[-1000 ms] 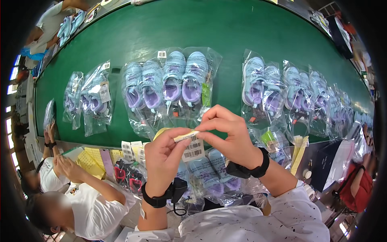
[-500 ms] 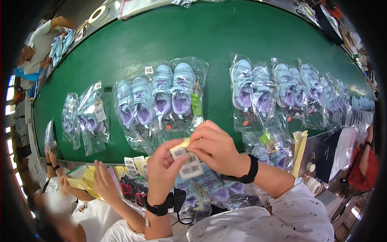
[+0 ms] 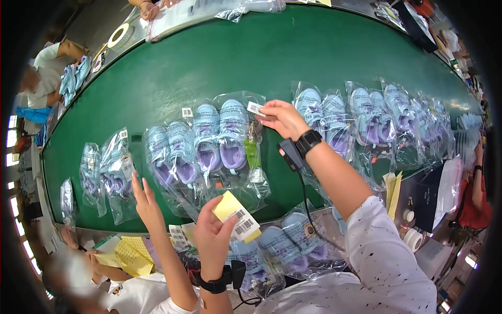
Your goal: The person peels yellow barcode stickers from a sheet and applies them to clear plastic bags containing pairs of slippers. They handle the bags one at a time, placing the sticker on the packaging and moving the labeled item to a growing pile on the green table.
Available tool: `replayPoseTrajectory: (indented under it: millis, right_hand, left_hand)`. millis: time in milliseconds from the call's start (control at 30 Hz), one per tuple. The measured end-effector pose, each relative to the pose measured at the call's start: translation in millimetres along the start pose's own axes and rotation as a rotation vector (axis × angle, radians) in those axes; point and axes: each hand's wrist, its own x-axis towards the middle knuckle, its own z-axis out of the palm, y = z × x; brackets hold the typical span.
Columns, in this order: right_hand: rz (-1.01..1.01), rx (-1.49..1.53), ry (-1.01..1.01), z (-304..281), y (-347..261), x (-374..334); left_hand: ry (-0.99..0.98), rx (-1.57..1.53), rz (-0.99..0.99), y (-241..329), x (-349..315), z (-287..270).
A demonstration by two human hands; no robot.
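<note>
Head view: the right hand (image 3: 282, 118) reaches out over the green belt (image 3: 209, 57), thumb and forefinger pinched on a small white barcode sticker (image 3: 255, 108), pressing it at the top right corner of a clear plastic bag holding a pair of pale blue and lilac children's shoes (image 3: 226, 137). The left hand (image 3: 212, 233) stays low near the belt's near edge, fingers closed around a yellow-backed sheet of white barcode labels (image 3: 236, 217). Another person's hand (image 3: 145, 201) rises open just left of it, over neighbouring bagged shoes (image 3: 170, 157). To do this well, I judge the sticker should land flat on smooth film, rubbed down from one edge so no crease lifts it, with the sheet kept clear of the bag
</note>
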Motion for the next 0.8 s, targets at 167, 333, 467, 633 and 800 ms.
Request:
replayPoseTrajectory:
  millis: [167,333,467,633,800]
  right_hand:
    - [-0.007,-0.047,-0.011,-2.3,-12.3,32.7]
    - [-0.007,-0.196,0.042,2.2,-17.6,37.7]
    - [-0.155,-0.354,0.156,7.8,-15.4,35.7]
    - [-0.390,-0.453,0.230,8.6,-43.0,-23.8]
    - [-0.862,-1.251,0.493,-90.1,-55.7,-135.4]
  left_hand:
    - [-0.017,-0.004,-0.025,1.2,1.2,4.4]
    - [-0.019,-0.017,-0.011,2.0,1.8,10.5]
    - [-0.047,-0.005,-0.009,3.7,2.0,20.1]
    - [0.052,-0.066,0.082,10.0,-9.6,30.4]
    - [0.150,0.045,0.110,-8.3,-23.0,23.8]
